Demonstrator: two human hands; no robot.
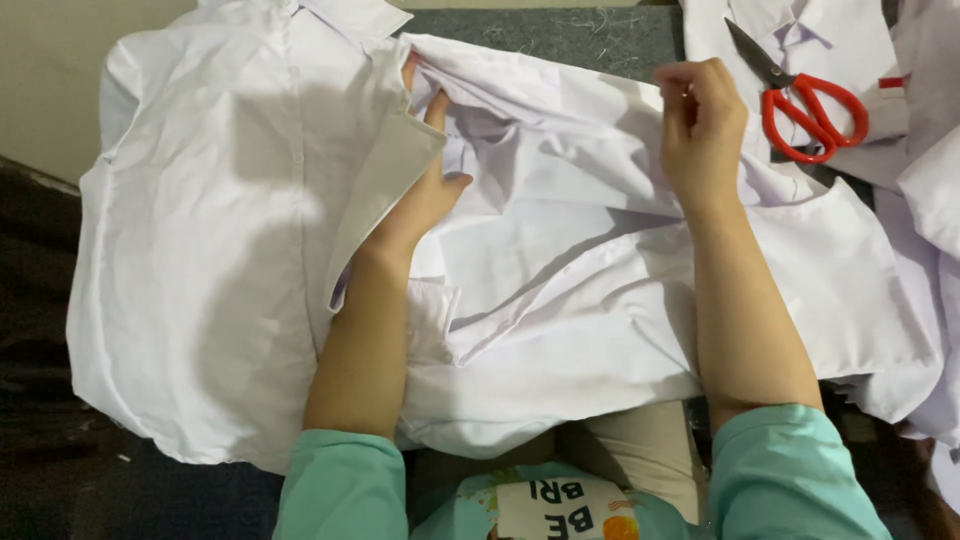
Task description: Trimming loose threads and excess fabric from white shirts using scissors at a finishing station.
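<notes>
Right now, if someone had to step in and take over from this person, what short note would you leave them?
Left hand: tucked under the open front flap of the white shirt, fingers inside the fabric, grip hidden by the flap.
Right hand: pinching the shirt's cloth near its upper edge, fingers closed on it.
Shirt: spread across the lap and the dark surface, left front lying flat, right side rumpled.
Red scissors: lying untouched on more white cloth at the far right, beyond the right hand.
Done: shirt opened and laid out.
Left: cannot tell from this view; nothing looks cut, and the scissors lie unused.
</notes>
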